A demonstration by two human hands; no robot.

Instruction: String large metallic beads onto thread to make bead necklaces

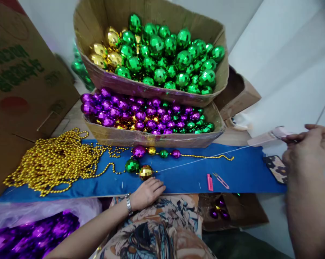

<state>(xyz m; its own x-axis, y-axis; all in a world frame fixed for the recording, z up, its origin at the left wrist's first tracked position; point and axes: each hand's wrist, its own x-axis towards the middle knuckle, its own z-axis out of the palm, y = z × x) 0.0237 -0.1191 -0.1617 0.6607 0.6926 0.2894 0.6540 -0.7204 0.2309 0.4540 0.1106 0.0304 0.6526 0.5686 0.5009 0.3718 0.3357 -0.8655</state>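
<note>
My right hand (308, 144), raised at the right, pinches a thin white thread (219, 153). The thread runs taut down to the left, to a faceted gold ball (145, 172) on the blue cloth. At the cloth's front edge rests my left hand (149, 193), fingers stretched out just below that ball; whether they touch it I cannot tell. A large green ball (132, 165) sits left of the gold one and joins a string of small gold beads (107, 169). Behind lie a purple ball (138, 151), a small gold ball (151, 150), a green ball (164, 154) and another purple ball (175, 154), all in one strand.
A heap of gold bead strings (57, 158) covers the cloth's left side. Cardboard boxes of green and gold balls (155, 43) and purple balls (114, 111) stand behind. A pink lighter (210, 182), pink thread snips (221, 181) and a patterned phone (277, 169) lie at the right.
</note>
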